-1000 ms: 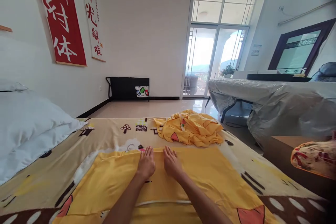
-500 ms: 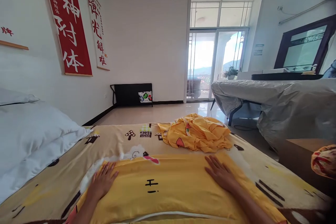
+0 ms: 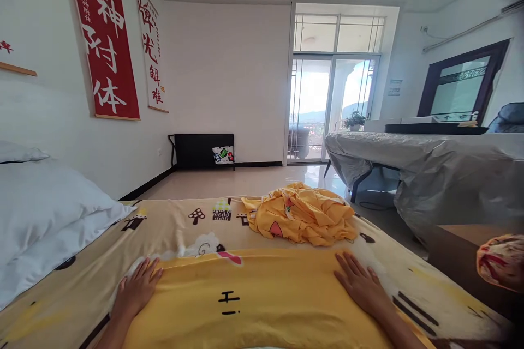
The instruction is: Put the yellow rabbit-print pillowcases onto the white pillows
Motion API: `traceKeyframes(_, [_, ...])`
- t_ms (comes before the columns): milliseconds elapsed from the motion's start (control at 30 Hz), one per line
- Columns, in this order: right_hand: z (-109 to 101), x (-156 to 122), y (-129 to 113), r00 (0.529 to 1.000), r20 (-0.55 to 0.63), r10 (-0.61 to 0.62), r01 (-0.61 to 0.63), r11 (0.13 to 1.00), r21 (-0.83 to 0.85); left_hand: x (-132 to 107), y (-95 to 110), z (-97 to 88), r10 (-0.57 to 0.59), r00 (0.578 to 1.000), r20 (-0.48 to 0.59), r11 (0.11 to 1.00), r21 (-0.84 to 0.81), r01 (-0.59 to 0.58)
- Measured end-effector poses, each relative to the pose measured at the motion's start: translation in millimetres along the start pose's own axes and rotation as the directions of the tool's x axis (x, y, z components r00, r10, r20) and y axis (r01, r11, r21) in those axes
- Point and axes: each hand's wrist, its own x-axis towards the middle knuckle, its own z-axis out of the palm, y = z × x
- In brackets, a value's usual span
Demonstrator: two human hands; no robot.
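A yellow pillowcase (image 3: 274, 300) with "Hi" printed on it and a pink patch at its far edge is spread across the bed in front of me. My left hand (image 3: 137, 289) lies flat on its left edge, fingers stretched out. On its right side, my right hand (image 3: 360, 281) rests palm down with the fingers a little apart. Just beyond the pillowcase sits a crumpled heap of orange-yellow cloth (image 3: 303, 215) with a carrot-like print. Beneath everything is a beige patterned bed sheet (image 3: 176, 223). The near part of the pillowcase runs out of view.
White pillows (image 3: 49, 223) lie at the left of the bed. To the right stand a brown box (image 3: 458, 251) with a red patterned bundle (image 3: 501, 262), and a table under plastic sheeting (image 3: 446, 174). A black folded panel (image 3: 196, 151) leans against the far wall.
My hands have moved apart, the left one leftward and the right one rightward, across the pillowcase. The view has tilted up slightly; the white line near the pillowcase's near edge has mostly left the frame.
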Motion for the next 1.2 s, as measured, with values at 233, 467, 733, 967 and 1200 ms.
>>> traceKeyframes(233, [-37, -28, -47, 0.994, -0.039, -0.103, 0.103, 0.995, 0.015, -36, 57, -65.9, 0.164, 0.978, -0.132, 0.985, -0.035, -0.170])
traceKeyframes(467, [-48, -110, -211, 0.871, 0.025, -0.490, 0.460, 0.833, 0.306, -130, 218, -70.4, 0.500, 0.772, 0.393, 0.866, -0.237, -0.440])
traceKeyframes(733, [-44, -135, -178, 0.882, 0.002, -0.471, 0.435, 0.816, 0.380, -140, 182, -59.9, 0.434, 0.861, 0.264, 0.901, -0.122, -0.416])
traceKeyframes(967, [-37, -135, -98, 0.933, 0.017, -0.359, 0.331, 0.877, 0.348, -138, 174, -60.0, 0.411, 0.871, 0.268, 0.910, -0.067, -0.409])
traceKeyframes(1200, [-32, -137, -59, 0.958, 0.000, -0.286, 0.270, 0.904, 0.332, -139, 173, -59.0, 0.419, 0.870, 0.259, 0.906, -0.060, -0.418])
